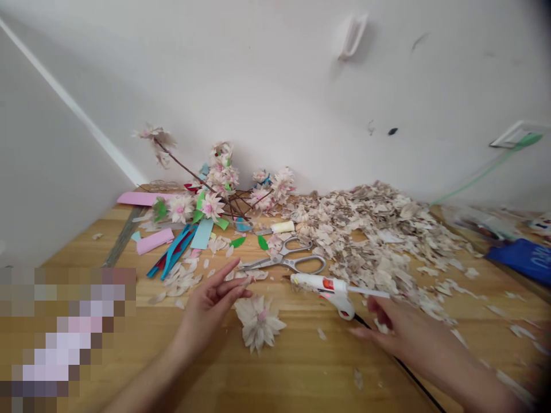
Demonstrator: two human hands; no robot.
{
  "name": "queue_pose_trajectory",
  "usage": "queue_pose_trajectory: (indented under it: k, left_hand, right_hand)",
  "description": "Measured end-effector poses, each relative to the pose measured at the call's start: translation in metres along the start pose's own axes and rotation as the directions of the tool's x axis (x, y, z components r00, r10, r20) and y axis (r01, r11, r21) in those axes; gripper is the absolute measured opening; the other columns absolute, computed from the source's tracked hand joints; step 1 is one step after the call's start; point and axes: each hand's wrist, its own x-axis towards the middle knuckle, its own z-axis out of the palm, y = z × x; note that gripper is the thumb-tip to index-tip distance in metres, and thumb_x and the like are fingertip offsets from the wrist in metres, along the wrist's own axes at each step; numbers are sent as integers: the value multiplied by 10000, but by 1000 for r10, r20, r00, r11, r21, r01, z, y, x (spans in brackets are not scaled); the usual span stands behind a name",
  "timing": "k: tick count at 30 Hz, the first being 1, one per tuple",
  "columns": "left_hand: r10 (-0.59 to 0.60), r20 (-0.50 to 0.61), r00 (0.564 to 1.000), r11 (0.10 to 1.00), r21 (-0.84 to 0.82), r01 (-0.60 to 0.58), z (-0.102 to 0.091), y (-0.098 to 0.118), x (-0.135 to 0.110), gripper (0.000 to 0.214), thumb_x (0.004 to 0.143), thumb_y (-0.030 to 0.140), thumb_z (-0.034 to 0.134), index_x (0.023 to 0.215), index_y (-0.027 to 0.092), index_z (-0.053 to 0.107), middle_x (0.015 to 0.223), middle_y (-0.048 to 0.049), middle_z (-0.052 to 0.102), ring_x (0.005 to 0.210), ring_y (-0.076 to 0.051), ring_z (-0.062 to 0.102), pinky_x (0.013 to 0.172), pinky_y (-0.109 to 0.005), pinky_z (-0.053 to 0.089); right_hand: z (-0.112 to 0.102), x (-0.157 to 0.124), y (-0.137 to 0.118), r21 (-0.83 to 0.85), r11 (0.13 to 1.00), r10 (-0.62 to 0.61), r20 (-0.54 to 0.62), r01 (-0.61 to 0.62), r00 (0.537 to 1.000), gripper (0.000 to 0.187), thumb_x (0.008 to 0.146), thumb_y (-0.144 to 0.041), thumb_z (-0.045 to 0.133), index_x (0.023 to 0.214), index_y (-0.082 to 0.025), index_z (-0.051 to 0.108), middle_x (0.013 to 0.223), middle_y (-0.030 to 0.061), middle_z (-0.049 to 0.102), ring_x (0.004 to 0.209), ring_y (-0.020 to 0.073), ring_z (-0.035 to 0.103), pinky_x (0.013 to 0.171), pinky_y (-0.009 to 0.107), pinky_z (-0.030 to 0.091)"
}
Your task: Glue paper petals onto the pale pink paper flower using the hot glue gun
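Far to the right of the white plastic glue gun, crumpled clear plastic wrapping, its contents too blurred to name, lies beside a glossy blue packet with white lettering. Left of the gun and slightly below it, a many-pointed flower of pale, papery petals with a pink centre rests on the wood-grained counter. Beside this flower, the left hand has its fingers partly spread, thumb near forefinger; whether they pinch a petal I cannot tell. Right of the gun, the right hand curls loosely, thumb apart from the fingers; a pale scrap shows there, held or not I cannot tell. The gun's black cord passes by that hand. Just above the gun lie silver metal scissors; beyond and rightward spreads a heap of dry, curled petals. Farther up-left stand brown twigs bearing similar blossoms.
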Motion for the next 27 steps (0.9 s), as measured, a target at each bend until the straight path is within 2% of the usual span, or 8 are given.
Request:
queue_pose_trajectory:
  k: [4,7,12,17,20,22,25,27]
  left_hand:
    - [76,-1,997,996,36,-76,-2,-6,2,656,655,361,754,1210,181,452,827,-18,750,759,-158,714,786,-278,540]
    - [106,-32,994,993,46,-104,-2,-10,3,586,685,340,739,1166,217,427,800,24,709,737,-161,718,735,-273,549]
    - [108,-13,994,994,22,-108,-5,-12,3,545,700,305,731,1143,227,422,758,44,682,725,-162,719,731,-275,550]
    - [65,51,997,998,-11,-65,-8,-11,3,593,691,286,739,1180,222,410,755,32,709,727,-157,715,757,-290,551]
    - [41,50,998,999,-14,-40,-6,-10,3,627,659,284,760,1179,215,415,742,31,717,733,-155,707,774,-303,548]
    - [23,40,999,1000,20,-24,-4,-9,2,654,632,284,775,1178,204,424,728,21,723,724,-149,696,735,-272,538]
    - [0,34,999,996,91,-3,-1,-10,0,667,633,297,771,1197,193,432,725,4,727,679,-137,671,637,-227,503]
    - [-1,36,999,992,123,-3,0,-10,-1,659,657,310,752,1219,197,427,730,2,723,661,-136,660,613,-226,487]
  right_hand:
    - [7,26,-6,122,984,-140,46,133,989,411,667,-455,685,1015,-243,632,1019,85,678,940,319,622,789,402,479]
    - [16,40,-14,255,952,-197,86,170,977,437,701,-462,649,1082,-249,627,1120,76,665,1048,323,597,887,423,458]
    - [33,49,-23,430,898,-165,127,96,978,386,745,-531,587,968,-222,652,959,70,727,894,303,665,799,422,514]
    - [40,48,-29,628,776,-103,48,51,993,366,744,-519,611,967,-235,671,1019,47,731,968,302,663,875,426,511]
    - [40,41,-29,710,705,-64,72,-6,995,390,725,-533,634,967,-232,686,1025,50,735,972,301,668,891,424,516]
    - [40,33,-31,749,661,-60,101,-36,993,405,712,-542,640,958,-224,695,1011,55,740,973,296,670,900,417,517]
    - [39,19,-40,750,662,-75,85,-14,994,389,711,-529,643,949,-225,689,985,54,740,936,283,679,867,414,537]
    - [36,11,-50,731,681,-95,29,44,995,313,729,-511,625,881,-243,677,892,37,736,847,266,686,785,402,564]
